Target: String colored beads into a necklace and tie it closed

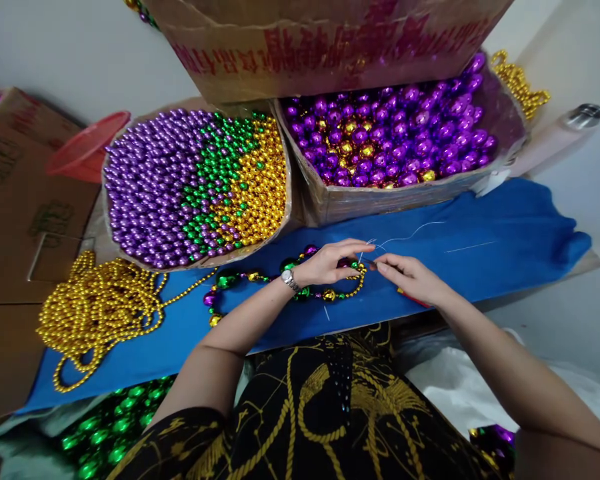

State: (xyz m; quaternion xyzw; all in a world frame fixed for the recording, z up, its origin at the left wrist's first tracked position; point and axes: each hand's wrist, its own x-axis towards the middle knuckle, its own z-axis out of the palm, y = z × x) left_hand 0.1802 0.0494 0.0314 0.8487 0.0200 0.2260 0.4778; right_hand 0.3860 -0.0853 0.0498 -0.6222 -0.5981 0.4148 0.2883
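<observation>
A bead necklace (329, 295) of large purple, green and gold beads, with a length of small gold beads, lies on the blue cloth. My left hand (325, 263), a watch on its wrist, is closed on the end of this necklace, where thin white string sticks up. Close on its right, my right hand (415, 280) is closed around a red-handled tool (420, 301). The tool's dark metal tip points at the string by my left fingers; whether it is scissors or pliers is not clear.
Behind stand a box (289, 193) of small purple, green and gold beads and a box (410, 199) of larger purple and gold ones. Gold bead strands (105, 303) are heaped at left on the blue cloth (500, 233). Green beads (115, 427) lie below the table edge.
</observation>
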